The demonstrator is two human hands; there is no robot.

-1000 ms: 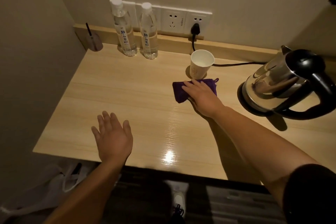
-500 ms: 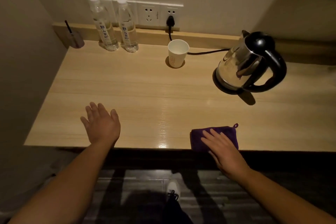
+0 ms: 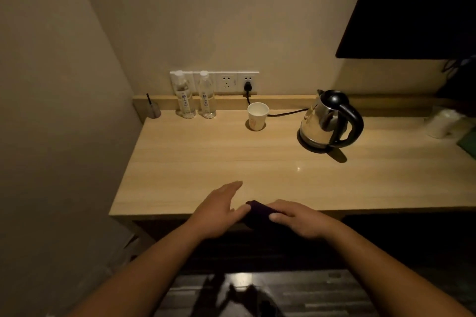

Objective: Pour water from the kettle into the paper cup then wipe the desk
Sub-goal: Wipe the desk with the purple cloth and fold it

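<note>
Seemingly the pouring is finished: kettle (image 3: 331, 121) and paper cup (image 3: 257, 116) are stood near the desk (image 3: 195, 162) back edge. Purple cloth (image 3: 260, 212) is gripped by right hand (image 3: 298, 219) at the front edge; left hand (image 3: 219, 207) is flat, touching it. Wiping is judged nearly complete.

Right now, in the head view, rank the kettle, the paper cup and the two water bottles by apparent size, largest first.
1. kettle, clearly largest.
2. The two water bottles: they look alike, so they tie.
3. paper cup, smallest.
All stand at a similar depth along the desk's back, so nearness hardly skews this.
</note>
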